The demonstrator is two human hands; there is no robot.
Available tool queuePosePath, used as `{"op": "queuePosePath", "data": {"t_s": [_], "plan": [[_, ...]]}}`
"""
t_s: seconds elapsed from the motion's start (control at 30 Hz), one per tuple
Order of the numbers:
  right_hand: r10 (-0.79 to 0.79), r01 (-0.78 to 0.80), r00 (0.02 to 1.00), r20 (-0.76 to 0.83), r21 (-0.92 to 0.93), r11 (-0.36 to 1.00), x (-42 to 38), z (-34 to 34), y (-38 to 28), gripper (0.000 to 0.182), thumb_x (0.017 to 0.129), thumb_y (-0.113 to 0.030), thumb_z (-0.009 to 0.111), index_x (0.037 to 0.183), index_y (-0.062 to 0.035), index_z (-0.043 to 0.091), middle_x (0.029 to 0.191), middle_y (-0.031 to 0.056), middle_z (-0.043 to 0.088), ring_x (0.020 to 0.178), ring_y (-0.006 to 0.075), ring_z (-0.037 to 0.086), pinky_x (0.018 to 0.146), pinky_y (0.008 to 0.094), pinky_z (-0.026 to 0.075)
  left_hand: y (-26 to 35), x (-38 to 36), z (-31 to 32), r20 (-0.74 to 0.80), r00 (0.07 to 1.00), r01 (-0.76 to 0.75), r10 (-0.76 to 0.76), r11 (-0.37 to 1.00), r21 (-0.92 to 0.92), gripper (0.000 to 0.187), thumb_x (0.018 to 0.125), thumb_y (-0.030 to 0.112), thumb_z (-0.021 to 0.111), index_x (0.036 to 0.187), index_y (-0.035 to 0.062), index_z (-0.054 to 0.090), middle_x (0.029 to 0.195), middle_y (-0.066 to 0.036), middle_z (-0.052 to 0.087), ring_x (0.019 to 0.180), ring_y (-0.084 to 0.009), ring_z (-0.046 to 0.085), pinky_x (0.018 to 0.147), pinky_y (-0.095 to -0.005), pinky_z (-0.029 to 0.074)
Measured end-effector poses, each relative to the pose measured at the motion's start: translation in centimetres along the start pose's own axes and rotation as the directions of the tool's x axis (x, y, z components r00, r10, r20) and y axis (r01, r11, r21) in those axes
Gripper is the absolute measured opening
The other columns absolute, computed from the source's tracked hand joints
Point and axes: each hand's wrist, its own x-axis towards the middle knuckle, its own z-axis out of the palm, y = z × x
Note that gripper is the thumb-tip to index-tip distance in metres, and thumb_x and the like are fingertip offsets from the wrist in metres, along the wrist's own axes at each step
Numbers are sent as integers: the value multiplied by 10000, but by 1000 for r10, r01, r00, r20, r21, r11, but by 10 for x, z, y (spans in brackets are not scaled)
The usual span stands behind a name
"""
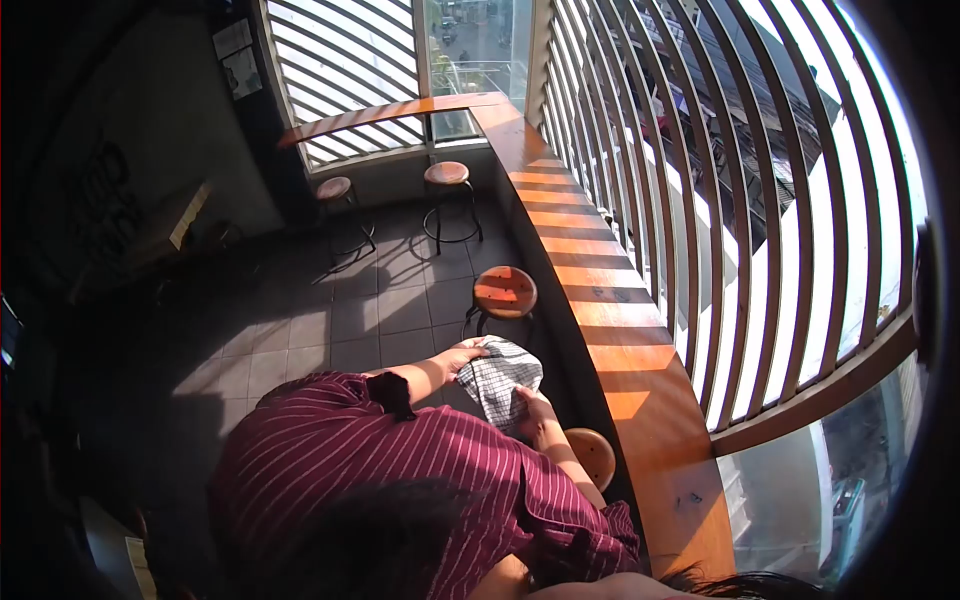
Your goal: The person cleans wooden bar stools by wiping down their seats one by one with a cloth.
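Note:
A white cloth with a dark check pattern (503, 378) is bunched between both of my hands, in front of my maroon striped shirt (400, 460). My left hand (466, 355) grips its upper left edge. Gripping the cloth's lower right part is my right hand (541, 422). The cloth hangs above the tiled floor, just left of the long wooden counter (610, 330). A round wooden stool (594, 455) stands right beside my right hand.
The counter runs along slatted windows (760, 250) on the right and turns left at the far end. Another stool (505, 292) stands just beyond the cloth, and two more stools (447, 175) at the far counter. Dark wall and furniture lie on the left.

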Motion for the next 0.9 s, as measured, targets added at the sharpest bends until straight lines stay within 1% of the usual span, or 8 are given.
{"op": "queuePosePath", "data": {"t_s": [0.23, 0.43, 0.47, 0.5, 0.57, 0.6, 0.7, 0.9], "plan": [[-219, 221, 975, -36, 96, 970, 26, 23, -23, 318, 755, -70, 563, 1058, -13, 487, 913, 121, 596, 851, 261, 574, 776, 393, 463, 33, 14, -26, -6, 999, 44, -43, 996, 74, 545, 732, 31, 546, 1230, 90, 333, 1029, -90, 518, 847, -206, 565, 700, -353, 503], [28, -38, 990, -140, -66, 997, 57, 70, -65, 358, 750, -136, 573, 1053, 32, 484, 873, 167, 597, 740, 272, 596, 681, 383, 493, 93, 25, -45, 60, 995, 73, -80, 991, 109, 553, 744, 11, 529, 1248, 104, 321, 1038, -77, 508, 876, -172, 545, 720, -324, 489], [49, -49, 999, 2, -42, 998, 65, 75, -69, 374, 752, -184, 578, 1057, 14, 490, 884, 160, 599, 727, 263, 597, 665, 372, 497, 106, 32, -45, 167, 985, 11, -35, 990, 143, 559, 744, 6, 527, 1252, 76, 305, 1039, -75, 503, 892, -172, 539, 750, -318, 480], [123, -143, 988, -90, -264, 954, 74, 79, -78, 391, 768, -232, 568, 1069, 3, 487, 890, 147, 602, 736, 246, 600, 656, 360, 502, 118, 38, -46, 170, 985, 5, -30, 989, 146, 559, 744, 6, 527, 1252, 76, 305, 1039, -75, 503, 892, -172, 539, 750, -318, 480], [215, -220, 975, -54, -319, 922, 90, 87, -86, 393, 788, -261, 548, 1085, -13, 485, 901, 134, 604, 754, 234, 602, 657, 352, 504, 139, 46, -47, 115, 992, -76, 53, 975, 209, 594, 734, 10, 535, 1264, 47, 270, 1052, -85, 494, 921, -185, 528, 783, -310, 464], [171, -175, 984, -40, -312, 934, 58, 123, -93, 333, 780, -340, 538, 956, -61, 581, 810, 77, 631, 659, 211, 609, 606, 314, 500, 151, 49, -48, 103, 993, -87, 65, 968, 236, 636, 719, 18, 546, 1276, 38, 239, 1073, -94, 484, 944, -197, 519, 803, -313, 454], [223, -208, 971, 83, -160, 965, 105, 126, -87, 294, 805, -280, 519, 973, -43, 563, 801, 93, 630, 633, 220, 611, 605, 326, 511, 163, 72, -81, 179, 979, -140, 103, 968, 209, 650, 710, 29, 550, 1284, 54, 246, 1077, -99, 485, 962, -195, 509, 809, -307, 448], [112, -107, 992, 62, -72, 992, 158, 142, -90, 249, 777, -182, 557, 985, -46, 536, 833, 96, 617, 712, 231, 606, 651, 368, 507, 186, 63, -100, 19, 994, -112, 111, 951, 289, 610, 764, -12, 479, 1308, 79, 218, 1114, -88, 469, 941, -161, 516, 780, -272, 457]]}}
